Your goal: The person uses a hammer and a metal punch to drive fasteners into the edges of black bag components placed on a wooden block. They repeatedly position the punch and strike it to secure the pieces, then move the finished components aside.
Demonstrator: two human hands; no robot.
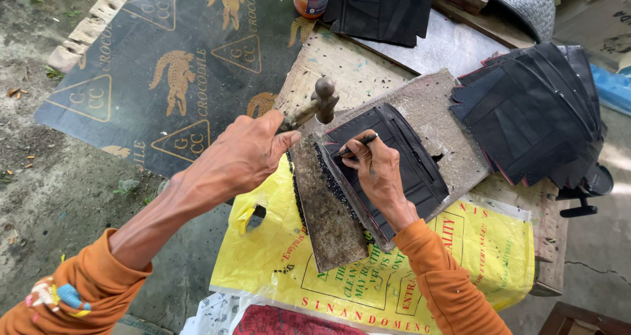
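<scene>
punching step | left hand (246,152) grips hammer (320,102) | right hand (376,172) pinches punch (358,144) on black wallet piece (401,161) — next needs a square strike

— What are the two hands doing?
— The left hand (246,152) grips a hammer (320,104), head raised above a black leather piece (401,167). The right hand (378,172) pinches a thin dark tool (358,144) against that piece's edge.
— And underneath?
— A grey slab (437,115) on the wooden surface (338,62), a yellow plastic bag (394,269) below, stacked black pieces (532,111) at right.
</scene>
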